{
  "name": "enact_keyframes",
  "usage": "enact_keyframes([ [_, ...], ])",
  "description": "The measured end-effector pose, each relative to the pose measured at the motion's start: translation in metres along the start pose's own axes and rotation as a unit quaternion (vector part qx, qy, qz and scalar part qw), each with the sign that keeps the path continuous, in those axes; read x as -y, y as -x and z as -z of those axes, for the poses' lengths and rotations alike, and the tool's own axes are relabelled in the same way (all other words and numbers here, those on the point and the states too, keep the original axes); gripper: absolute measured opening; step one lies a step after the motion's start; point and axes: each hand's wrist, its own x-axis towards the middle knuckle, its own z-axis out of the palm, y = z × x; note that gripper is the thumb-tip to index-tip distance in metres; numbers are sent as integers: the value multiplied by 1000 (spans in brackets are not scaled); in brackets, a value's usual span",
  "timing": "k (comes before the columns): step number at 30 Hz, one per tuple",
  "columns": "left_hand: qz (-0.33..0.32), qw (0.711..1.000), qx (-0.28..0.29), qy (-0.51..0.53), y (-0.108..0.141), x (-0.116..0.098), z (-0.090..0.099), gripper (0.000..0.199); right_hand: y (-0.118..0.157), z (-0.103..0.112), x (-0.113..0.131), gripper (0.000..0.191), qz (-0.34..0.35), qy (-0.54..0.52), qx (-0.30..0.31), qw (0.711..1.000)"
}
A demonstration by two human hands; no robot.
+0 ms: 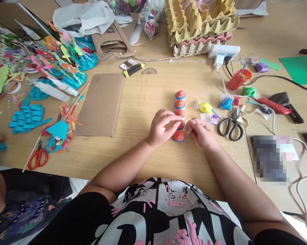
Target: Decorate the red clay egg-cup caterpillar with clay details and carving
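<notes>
Several small red-and-blue figures with yellow smiling faces stand in a column on the wooden table, the rearmost figure (180, 95) at the top and the nearest figure (178, 136) at the bottom. My left hand (165, 126) reaches over the column from the left, thumb and forefinger close together at the second figure from the front; what they hold, if anything, is too small to make out. Just right of that figure, my right hand (199, 132) has its fingers curled in a pinch, their contents hidden.
Black-handled scissors (231, 126), yellow clay (205, 107), blue clay (226, 102) and a red cup (239, 79) lie to the right. Cardboard (101, 105) and paper crafts fill the left. Egg trays (201, 27) stand behind. Another person sits at the left edge.
</notes>
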Motion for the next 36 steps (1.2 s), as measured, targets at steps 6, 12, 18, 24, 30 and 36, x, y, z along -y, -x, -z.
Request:
enact_keyframes([
  [6,-6,999,43,-15,1,-4,0,13,3,-2,0,56,33,34,24,999],
  [12,-29,999,23,-13,1,-4,-2,6,9,-5,3,53,114,117,35,986],
  [18,-49,999,19,-4,0,-6,-1,8,12,-6,3,53,110,135,48,984],
  [24,-56,998,18,-10,-1,-8,0,7,9,-5,7,42,45,24,50,997],
  [30,-49,999,16,-2,0,-6,1,12,6,-1,2,41,17,-13,37,999],
  [36,-16,998,52,-17,3,-2,2,8,5,-3,5,43,18,-6,28,999],
])
